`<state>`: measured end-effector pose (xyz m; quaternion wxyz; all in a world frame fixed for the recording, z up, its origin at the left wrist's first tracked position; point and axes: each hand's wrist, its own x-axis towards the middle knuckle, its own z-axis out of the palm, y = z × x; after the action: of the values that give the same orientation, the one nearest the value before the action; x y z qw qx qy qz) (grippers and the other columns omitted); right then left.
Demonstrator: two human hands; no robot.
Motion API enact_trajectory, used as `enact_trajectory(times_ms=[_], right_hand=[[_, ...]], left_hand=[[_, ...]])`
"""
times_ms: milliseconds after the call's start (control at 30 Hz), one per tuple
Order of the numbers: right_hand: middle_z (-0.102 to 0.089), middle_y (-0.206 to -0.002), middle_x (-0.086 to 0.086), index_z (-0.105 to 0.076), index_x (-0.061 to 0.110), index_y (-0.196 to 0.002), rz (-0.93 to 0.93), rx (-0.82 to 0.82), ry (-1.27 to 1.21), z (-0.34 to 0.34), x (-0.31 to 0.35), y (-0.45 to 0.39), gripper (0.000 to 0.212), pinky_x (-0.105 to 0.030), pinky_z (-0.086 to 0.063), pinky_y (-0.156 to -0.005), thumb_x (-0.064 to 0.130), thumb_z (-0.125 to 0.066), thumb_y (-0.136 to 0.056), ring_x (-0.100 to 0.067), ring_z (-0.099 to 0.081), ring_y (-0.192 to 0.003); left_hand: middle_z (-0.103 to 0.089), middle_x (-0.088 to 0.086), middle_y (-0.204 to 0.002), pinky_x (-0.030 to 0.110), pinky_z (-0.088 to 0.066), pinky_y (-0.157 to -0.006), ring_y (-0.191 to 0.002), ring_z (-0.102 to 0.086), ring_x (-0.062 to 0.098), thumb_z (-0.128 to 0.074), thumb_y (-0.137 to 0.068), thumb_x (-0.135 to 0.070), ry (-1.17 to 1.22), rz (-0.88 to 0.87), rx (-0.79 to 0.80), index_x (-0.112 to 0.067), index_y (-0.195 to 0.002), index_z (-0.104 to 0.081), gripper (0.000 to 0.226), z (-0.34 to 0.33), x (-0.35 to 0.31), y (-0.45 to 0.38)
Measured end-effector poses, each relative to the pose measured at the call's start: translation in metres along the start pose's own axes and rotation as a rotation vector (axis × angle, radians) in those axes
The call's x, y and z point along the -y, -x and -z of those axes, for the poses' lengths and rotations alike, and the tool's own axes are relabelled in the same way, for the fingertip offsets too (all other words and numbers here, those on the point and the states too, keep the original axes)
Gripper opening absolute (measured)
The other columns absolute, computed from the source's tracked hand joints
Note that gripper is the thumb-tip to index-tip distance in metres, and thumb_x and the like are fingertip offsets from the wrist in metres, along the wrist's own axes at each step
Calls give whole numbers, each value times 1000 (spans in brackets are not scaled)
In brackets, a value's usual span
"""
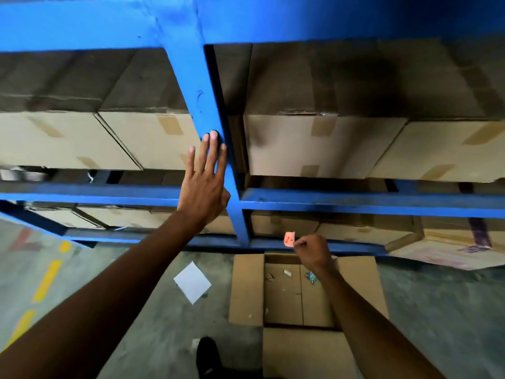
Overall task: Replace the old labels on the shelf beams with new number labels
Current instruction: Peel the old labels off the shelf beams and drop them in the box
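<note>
Pressing flat against a blue upright post (200, 105) of a shelf rack, the left hand (205, 184) has its fingers straight and slightly spread, fingertips pointing up. Lower and to the right, the right hand (311, 250) is curled, pinching a small orange label (289, 239) with red marking; the label stands just in front of the lowest blue shelf beam (355, 248). Behind the post, taped cardboard boxes (319, 146) sit on the shelves, between horizontal beams. On the grey floor below the right hand lies an open cardboard box (246, 291) with small scraps inside. Beside it, to the left, lies a white square sheet (192, 283). Yellow dashed floor markings (47, 280) run along the left edge.
</note>
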<state>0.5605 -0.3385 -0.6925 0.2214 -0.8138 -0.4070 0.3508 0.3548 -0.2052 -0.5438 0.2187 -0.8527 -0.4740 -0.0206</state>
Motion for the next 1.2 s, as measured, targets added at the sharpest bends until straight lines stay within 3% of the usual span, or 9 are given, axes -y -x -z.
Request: enact_trajectory(times_ms=[267,400,600,700,833,967,1100,1200], right_hand=[[-69,-88,-13,-68,10,-85,-106,-54,-27,-10,-9,5,15,-45,-55,-78,24,-63,-81,-27,-65,-83],[-67,-84,-7,-64,10,-85,-165,-81,-29,-2,-19,10,16,-38,-56,-70,24,-69,-80,-19,-63,-76],[-66,-89,-8,-64,9,-89,-234,-111,-17,13,-35,11,21,-35,-52,-71,24,-72,-76,-22,-63,-83],[-66,-91,-9,-63,8,-94,-255,-127,-27,18,-40,15,16,-33,-53,-71,19,-62,-84,-21,-63,-83],[-67,-96,-9,-64,14,-97,-265,-152,-133,26,-45,29,14,-36,-54,-81,17,-55,-87,-19,-63,-86],[-63,-112,-13,-62,6,-111,-284,-235,-187,38,-37,52,27,-29,-45,-86,8,-57,-85,-27,-60,-101],[-64,-114,-13,-63,11,-110,-319,-378,-235,44,-30,91,26,-25,-43,-85,14,-58,-85,-27,-60,-106],[-65,-118,-14,-61,13,-115,-434,-551,-218,40,-21,136,32,-33,-46,-95,25,-59,-86,-29,-59,-108]], left_hand=[[-3,27,-155,51,-6,-116,-145,-3,39,-58,-73,-20,63,15,33,-2,-146,-17,86,2,-3,0],[0,27,-155,52,-8,-117,-145,0,39,-57,-72,-13,112,43,37,0,-147,-15,86,4,-10,-1],[4,28,-155,52,-8,-117,-145,4,38,-58,-73,-9,217,67,31,-2,-147,-13,88,2,-17,-1],[5,25,-156,51,-8,-117,-145,6,35,-58,-74,-11,320,61,38,-4,-149,-9,90,-2,-20,5],[-2,21,-157,54,-14,-114,-145,1,34,-61,-74,-18,448,-111,106,-6,-148,-17,87,-15,-36,17],[-5,16,-158,50,-11,-115,-146,-2,32,-68,-75,-16,534,-217,224,-8,-148,-18,89,-20,-56,24],[7,13,-158,43,0,-118,-146,8,28,-57,-87,-24,593,-429,256,-11,-150,-7,81,-12,-73,25],[8,11,-159,40,3,-118,-146,10,25,-51,-91,-28,678,-610,245,-11,-150,-7,75,3,-82,36]])
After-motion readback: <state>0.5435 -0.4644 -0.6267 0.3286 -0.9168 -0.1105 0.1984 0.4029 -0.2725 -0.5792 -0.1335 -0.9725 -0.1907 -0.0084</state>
